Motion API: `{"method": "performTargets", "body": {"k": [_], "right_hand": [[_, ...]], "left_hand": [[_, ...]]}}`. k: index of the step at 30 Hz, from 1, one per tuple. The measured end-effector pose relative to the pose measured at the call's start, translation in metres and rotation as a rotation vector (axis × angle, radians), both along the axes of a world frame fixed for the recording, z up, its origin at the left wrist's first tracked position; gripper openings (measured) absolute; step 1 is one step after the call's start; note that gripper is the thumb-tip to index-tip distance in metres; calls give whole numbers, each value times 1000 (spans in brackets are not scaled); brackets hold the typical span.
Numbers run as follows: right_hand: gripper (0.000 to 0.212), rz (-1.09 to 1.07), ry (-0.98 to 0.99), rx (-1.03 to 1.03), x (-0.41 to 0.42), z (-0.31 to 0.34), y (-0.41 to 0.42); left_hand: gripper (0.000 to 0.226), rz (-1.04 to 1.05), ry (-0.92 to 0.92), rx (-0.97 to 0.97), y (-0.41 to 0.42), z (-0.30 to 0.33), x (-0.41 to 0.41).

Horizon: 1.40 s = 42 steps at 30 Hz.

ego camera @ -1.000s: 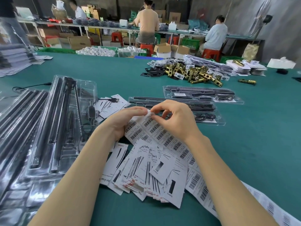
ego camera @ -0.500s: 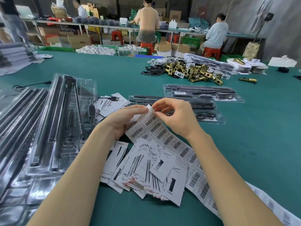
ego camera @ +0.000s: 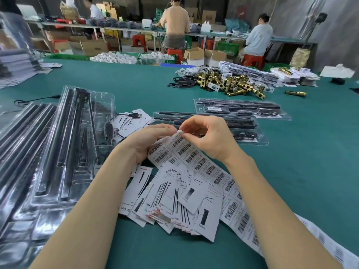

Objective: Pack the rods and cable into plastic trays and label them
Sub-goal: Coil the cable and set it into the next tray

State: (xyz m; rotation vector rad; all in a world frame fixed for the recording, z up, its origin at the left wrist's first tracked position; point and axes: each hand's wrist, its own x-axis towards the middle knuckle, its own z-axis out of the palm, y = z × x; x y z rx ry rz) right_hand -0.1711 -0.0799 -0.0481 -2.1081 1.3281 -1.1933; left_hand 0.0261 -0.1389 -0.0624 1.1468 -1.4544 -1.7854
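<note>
A long white strip of barcode labels (ego camera: 196, 160) runs from the middle of the green table toward the lower right. My left hand (ego camera: 149, 140) holds its far end, while my right hand (ego camera: 206, 134) pinches the corner of one label (ego camera: 177, 135) at that end and lifts it off the strip. Just behind my hands lie two closed clear plastic trays with black rods and a cable inside, the nearer tray (ego camera: 250, 131) and the farther tray (ego camera: 240, 109). An open tray with rods (ego camera: 73, 144) lies to the left.
Printed paper cards (ego camera: 174, 199) are fanned out between my forearms, and more cards (ego camera: 132, 121) lie by the open tray. Stacked clear trays (ego camera: 17, 144) fill the left edge. A heap of brass lock parts (ego camera: 227, 82) sits farther back. Three people work at benches behind.
The right hand's pinch has peeled the label corner a little further up from the strip. Both hands stayed in nearly the same place.
</note>
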Motion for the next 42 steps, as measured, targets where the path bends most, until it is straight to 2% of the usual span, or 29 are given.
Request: {"method": "performTargets", "body": {"k": [5,12,21,24,27,42], "right_hand": [[18,-14,3,-33,0,-2,-1],[18,-35,-4,-13,2,-2,-3],[13,-51,64,-14,2,0,-1],[10,-50,73,-5,2,2,0],[9,-69,86,-16,3,3,1],[8,-175,45,-173,12,-4,2]], "left_hand": [[3,-20,-14,-15,0,0,-2],[20,-66,12,5,-1,-1,1],[12,-74,-31,-12,-2,-1,1],[0,-68,-44,-7,-3,0,1],[8,-42,-52,-2,-4,-1,0],[7,17,-49,23,-2,2,-1]]}}
